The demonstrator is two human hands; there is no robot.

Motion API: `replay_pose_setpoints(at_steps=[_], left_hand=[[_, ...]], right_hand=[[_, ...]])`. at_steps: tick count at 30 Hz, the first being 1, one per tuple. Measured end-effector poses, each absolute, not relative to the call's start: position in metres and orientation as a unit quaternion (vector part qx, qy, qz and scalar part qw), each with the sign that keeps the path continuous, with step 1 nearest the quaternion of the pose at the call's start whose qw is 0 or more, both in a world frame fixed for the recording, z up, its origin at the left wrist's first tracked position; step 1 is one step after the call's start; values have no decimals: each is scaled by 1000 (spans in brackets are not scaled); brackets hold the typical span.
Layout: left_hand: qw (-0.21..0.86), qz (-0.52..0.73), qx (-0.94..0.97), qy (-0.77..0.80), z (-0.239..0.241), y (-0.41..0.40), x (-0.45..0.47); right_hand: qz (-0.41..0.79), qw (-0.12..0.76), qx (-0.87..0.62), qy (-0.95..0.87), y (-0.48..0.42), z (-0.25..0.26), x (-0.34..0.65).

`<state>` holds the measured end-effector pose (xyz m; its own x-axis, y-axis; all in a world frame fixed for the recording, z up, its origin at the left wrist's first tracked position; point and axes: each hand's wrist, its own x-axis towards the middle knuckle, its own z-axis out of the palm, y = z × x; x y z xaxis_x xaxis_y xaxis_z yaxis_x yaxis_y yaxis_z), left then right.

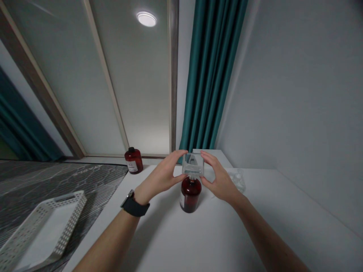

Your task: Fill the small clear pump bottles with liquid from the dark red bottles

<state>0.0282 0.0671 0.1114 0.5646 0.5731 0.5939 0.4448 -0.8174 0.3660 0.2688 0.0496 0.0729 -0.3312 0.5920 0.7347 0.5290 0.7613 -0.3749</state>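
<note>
A clear, squarish bottle (pixel 193 164) is held upside down between my two hands, its narrow neck pointing down at the mouth of a dark reddish-brown bottle (pixel 191 196). That lower bottle stands upright on the white table and has a pale label. My left hand (pixel 166 172) pinches the clear bottle's left side with thumb and fingers. On its right side my right hand (pixel 220 177) grips it the same way. The necks meet or nearly meet; I cannot tell whether they touch.
A second reddish-brown bottle (pixel 134 160) with a black cap stands at the table's far left corner. Crumpled clear plastic (pixel 238 180) lies right of my right hand. A white perforated basket (pixel 68 226) is at the lower left, beyond the table (pixel 181 241) edge. A wall rises on the right.
</note>
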Motion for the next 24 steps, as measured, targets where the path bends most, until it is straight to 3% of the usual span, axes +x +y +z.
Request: replay_pose_setpoints(at_steps=[24], left_hand=[[51,358,892,270,114,67,27]], right_hand=[[25,459,-345,-818,50,73,269]])
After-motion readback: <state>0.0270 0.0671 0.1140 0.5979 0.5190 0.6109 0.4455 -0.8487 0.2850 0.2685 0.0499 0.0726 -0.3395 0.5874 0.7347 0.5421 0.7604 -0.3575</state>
